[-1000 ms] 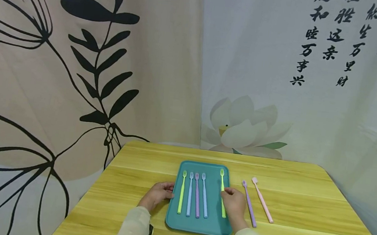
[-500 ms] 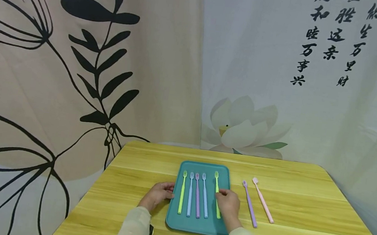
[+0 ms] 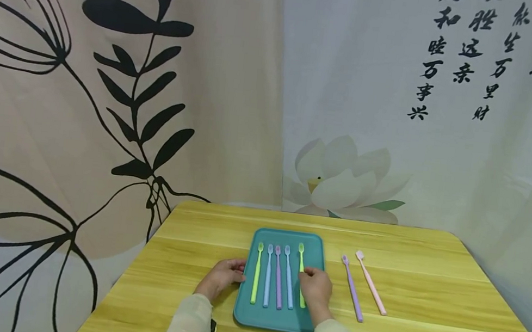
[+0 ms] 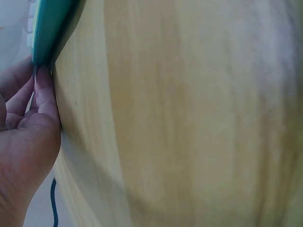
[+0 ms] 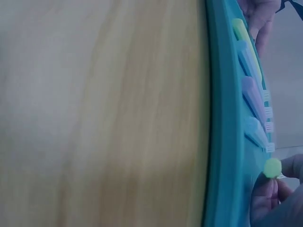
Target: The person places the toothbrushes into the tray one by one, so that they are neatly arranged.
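A teal tray [image 3: 273, 321] lies on the table, and my left hand [image 3: 222, 279] pinches its left rim between thumb and fingers, as the left wrist view confirms. Over the tray's right half, my right hand [image 3: 317, 292] holds a yellow-green toothbrush [image 3: 301, 255], its head pointing away from me. The right wrist view catches that brush's rounded handle end [image 5: 272, 168] by the fingers. To its left, side by side on the tray, lie another yellow-green toothbrush [image 3: 256, 274], a blue one, a purple toothbrush [image 3: 278, 282] and a second blue toothbrush [image 3: 289, 283].
On the wooden table [image 3: 429, 294], right of the tray, lie a purple toothbrush [image 3: 352, 291] and a pink toothbrush [image 3: 372, 285], both slanted. Behind the table hangs a printed curtain [image 3: 234, 102].
My right hand has moved left across the tray with the yellow-green toothbrush, bringing it nearer the row. The left hand stays at the tray's left rim.
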The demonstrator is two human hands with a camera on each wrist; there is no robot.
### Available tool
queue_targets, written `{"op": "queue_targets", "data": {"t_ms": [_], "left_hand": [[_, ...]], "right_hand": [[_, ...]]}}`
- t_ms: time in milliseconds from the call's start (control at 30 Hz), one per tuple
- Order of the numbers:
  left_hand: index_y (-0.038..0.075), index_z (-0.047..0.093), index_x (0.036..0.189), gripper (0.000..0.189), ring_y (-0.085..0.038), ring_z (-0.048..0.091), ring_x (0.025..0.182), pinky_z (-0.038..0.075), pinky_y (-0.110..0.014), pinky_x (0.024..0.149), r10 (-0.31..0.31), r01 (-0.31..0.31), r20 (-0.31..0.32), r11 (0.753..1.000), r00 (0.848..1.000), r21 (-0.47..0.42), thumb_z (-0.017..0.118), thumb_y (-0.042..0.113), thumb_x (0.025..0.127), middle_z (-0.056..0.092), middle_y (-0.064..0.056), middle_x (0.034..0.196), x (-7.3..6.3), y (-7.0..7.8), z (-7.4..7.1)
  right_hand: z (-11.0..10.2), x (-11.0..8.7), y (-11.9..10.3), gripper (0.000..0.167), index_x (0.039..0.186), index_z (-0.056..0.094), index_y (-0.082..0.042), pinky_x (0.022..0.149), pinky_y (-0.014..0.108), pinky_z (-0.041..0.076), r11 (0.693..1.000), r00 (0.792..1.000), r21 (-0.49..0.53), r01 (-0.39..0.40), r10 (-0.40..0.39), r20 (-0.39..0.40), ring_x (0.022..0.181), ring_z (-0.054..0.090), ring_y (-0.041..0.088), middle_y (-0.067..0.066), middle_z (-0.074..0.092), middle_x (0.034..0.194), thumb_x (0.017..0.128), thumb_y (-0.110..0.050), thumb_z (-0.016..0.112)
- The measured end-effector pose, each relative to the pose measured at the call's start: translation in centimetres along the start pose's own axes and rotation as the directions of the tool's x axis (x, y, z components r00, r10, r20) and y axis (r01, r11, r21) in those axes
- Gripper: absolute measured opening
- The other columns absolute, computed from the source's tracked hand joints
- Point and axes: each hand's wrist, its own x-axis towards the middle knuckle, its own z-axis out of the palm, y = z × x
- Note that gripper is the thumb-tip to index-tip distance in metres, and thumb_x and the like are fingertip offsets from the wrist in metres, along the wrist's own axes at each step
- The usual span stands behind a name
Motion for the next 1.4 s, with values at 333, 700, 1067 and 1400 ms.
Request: {"op": "queue_targets", "data": {"t_ms": [333,700,1067,1400], "left_hand": [[-0.009,0.056,0.133,0.049,-0.023,0.058,0.102,0.05,-0.039,0.092,-0.001,0.001,-0.005,1.0,1.0,0.015,0.068,-0.007,0.086,0.062,-0.015,0.114,-0.02,-0.07,0.06],[-0.008,0.057,0.132,0.048,-0.023,0.058,0.1,0.051,-0.038,0.09,-0.012,0.012,-0.006,1.0,1.0,0.004,0.067,-0.008,0.086,0.063,-0.014,0.114,0.0,-0.04,0.09],[-0.009,0.056,0.132,0.048,-0.023,0.058,0.101,0.051,-0.038,0.089,-0.018,0.017,-0.01,1.0,1.0,-0.005,0.068,-0.008,0.086,0.063,-0.014,0.113,0.01,0.01,0.13],[-0.01,0.055,0.133,0.049,-0.023,0.058,0.101,0.051,-0.038,0.09,-0.006,0.006,-0.012,1.0,1.0,-0.002,0.068,-0.007,0.086,0.063,-0.015,0.114,0.14,-0.18,0.06]], "right_hand": [[0.23,-0.22,-0.1,0.028,0.107,0.072,0.006,0.078,0.047,0.054,1.0,1.0,0.003,0.008,-0.008,0.018,0.092,0.064,0.033,0.019,0.071,0.102,0.087,-0.012,0.066],[0.44,-0.3,0.0,0.023,0.099,0.074,0.006,0.079,0.05,0.055,0.984,0.996,-0.152,0.091,-0.087,0.033,0.092,0.066,0.039,0.019,0.072,0.097,0.085,-0.011,0.068],[0.53,-0.03,0.26,0.023,0.099,0.074,0.006,0.08,0.05,0.054,0.981,0.994,-0.162,0.108,-0.103,0.043,0.093,0.066,0.04,0.02,0.072,0.098,0.084,-0.011,0.068],[0.05,-0.29,0.2,0.026,0.101,0.073,0.007,0.082,0.051,0.053,0.985,0.991,-0.118,0.122,-0.116,0.062,0.096,0.065,0.04,0.021,0.071,0.1,0.085,-0.012,0.069]]}}
